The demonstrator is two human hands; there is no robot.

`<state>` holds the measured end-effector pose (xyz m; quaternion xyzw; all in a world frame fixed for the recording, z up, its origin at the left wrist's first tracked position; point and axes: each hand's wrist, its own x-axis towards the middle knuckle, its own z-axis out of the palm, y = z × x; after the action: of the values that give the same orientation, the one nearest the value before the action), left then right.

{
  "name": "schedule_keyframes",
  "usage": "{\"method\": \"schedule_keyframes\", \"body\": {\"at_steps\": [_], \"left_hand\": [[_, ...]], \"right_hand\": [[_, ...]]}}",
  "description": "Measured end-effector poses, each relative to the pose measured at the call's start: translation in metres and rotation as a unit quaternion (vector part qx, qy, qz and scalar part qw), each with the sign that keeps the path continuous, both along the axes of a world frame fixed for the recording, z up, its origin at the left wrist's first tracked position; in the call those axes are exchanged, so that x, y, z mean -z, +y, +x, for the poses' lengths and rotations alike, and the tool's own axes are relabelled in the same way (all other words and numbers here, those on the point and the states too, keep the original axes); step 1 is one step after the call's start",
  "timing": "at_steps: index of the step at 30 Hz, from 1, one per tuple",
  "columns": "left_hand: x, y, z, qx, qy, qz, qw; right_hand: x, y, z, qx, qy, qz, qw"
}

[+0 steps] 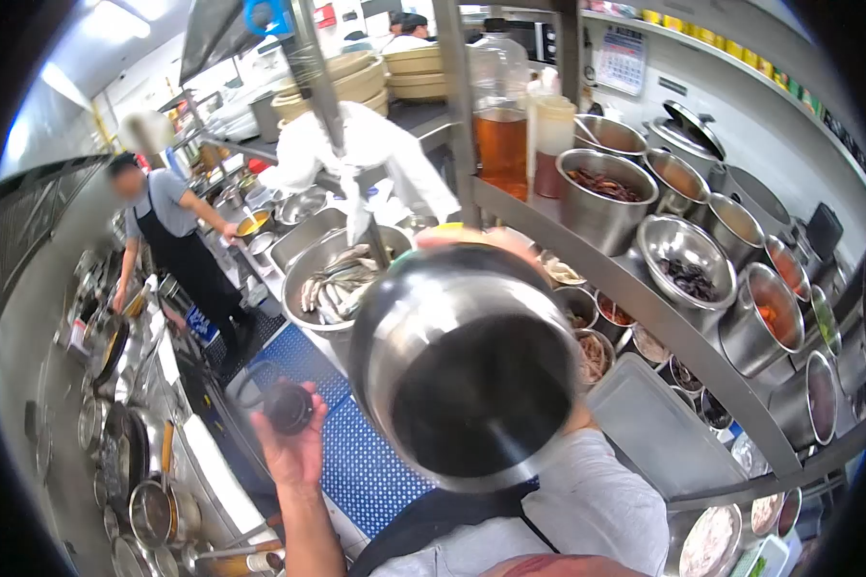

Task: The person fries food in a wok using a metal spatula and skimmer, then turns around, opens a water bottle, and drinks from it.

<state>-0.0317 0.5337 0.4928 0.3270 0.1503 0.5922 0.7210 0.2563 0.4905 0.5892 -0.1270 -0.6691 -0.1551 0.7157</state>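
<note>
A large shiny metal vessel, likely a pot or bowl [452,308], fills the middle of the view close to the camera. One dark round face of it points toward me; whether this is its base or its inside I cannot tell. My right hand [515,242] grips it from the far side, mostly hidden, with fingers showing along the upper edge. Lower left, my left hand [296,452] has its fingers curled round a round black cap-like piece [288,408] with a blurred clear part beside it. Behind the vessel, a metal bowl of whole fish [342,288] rests on the counter.
On the right, a metal shelf [635,298] carries pots, a bowl of dark pieces [688,264] and a jug of amber liquid [502,144]. A lidded clear tray [659,423] sits below. Pans [164,510] line the left; a co-worker [178,231] stands over the blue mat [356,462].
</note>
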Motion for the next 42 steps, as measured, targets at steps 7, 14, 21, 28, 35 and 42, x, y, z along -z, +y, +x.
{"method": "schedule_keyframes", "body": {"at_steps": [7,14,21,28,35,42], "left_hand": [[-0.064,0.006,0.056,-0.111,0.134,0.349,0.921],[-0.068,-0.014,0.100,-0.078,0.284,0.417,0.860],[-0.056,0.005,0.095,-0.007,0.267,0.513,0.816],[-0.051,0.013,0.077,-0.002,0.348,0.531,0.773],[-0.055,0.017,0.075,0.199,0.151,0.474,0.844],[-0.042,0.003,0.064,0.020,0.257,0.424,0.868]], "right_hand": [[0.072,-0.037,-0.018,0.005,0.046,-0.300,0.953],[0.116,-0.058,-0.031,-0.033,0.028,-0.457,0.888],[0.129,-0.061,-0.023,-0.062,0.010,-0.484,0.873],[0.129,-0.059,-0.022,-0.094,0.013,-0.508,0.856],[0.139,-0.051,-0.030,-0.203,-0.013,-0.536,0.820],[0.137,-0.048,-0.047,-0.214,0.007,-0.527,0.823]]}}
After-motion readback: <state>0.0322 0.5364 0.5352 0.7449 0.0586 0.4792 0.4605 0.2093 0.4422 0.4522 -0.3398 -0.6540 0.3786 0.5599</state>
